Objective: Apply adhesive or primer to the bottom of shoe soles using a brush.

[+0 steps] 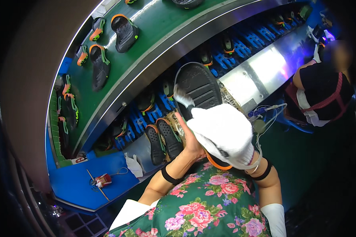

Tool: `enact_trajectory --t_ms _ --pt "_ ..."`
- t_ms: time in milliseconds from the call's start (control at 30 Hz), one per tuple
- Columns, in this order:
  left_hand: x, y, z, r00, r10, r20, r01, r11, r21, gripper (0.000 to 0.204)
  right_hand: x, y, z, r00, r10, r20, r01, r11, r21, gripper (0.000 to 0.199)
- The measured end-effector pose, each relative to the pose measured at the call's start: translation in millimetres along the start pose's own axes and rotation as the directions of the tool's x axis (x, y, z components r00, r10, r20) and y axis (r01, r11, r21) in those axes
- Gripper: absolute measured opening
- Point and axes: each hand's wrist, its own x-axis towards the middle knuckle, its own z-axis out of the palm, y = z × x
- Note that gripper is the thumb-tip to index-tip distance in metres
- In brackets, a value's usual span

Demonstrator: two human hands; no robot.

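A black clog (199, 81) is held up before me, its grooved sole facing up and an orange edge showing beneath my glove. Along its left side my bare left hand (191, 141) grips it, thumb upright and the other fingers mostly hidden. My right hand (223, 132), in a white knitted glove, lies across the near part of the clog. It is closed around a small dark-handled brush (182, 94), whose pale end is smeared by motion against the sole's left edge. The glove hides most of the handle.
Two black clogs (166, 138) stand left of my hands. Beyond runs a green conveyor belt (154, 27) carrying several clogs, with a rack of blue holders (241, 45) below it. A blue table (79, 177) is at left. Another person (324, 87) works at right.
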Motion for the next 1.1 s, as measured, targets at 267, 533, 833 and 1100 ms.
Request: enact_trajectory --t_ms 267,533,833,1100 --pt "17.4 -5.9 -9.2 0.963 0.149 0.224 -0.062 0.933 -0.354 0.101 18.9 -4.7 -15.9 0.956 -0.246 -0.158 0.21 0.954 -0.215 0.037" --pt "14.0 -19.4 -36.5 0.955 0.248 -0.166 -0.219 0.96 0.176 0.085 1.1 -5.0 -10.5 0.973 -0.091 -0.21 0.083 0.995 -0.048 0.025" --pt "17.5 -13.6 -58.5 0.939 0.157 0.305 -0.106 0.979 -0.176 0.092 1.4 -1.0 -13.7 0.971 -0.146 -0.188 0.163 0.984 0.078 0.026" --pt "23.6 -8.9 -68.2 0.99 0.133 0.053 -0.143 0.889 0.435 0.077 4.7 -3.2 -6.1 0.988 -0.134 -0.077 0.145 0.974 0.173 0.026"
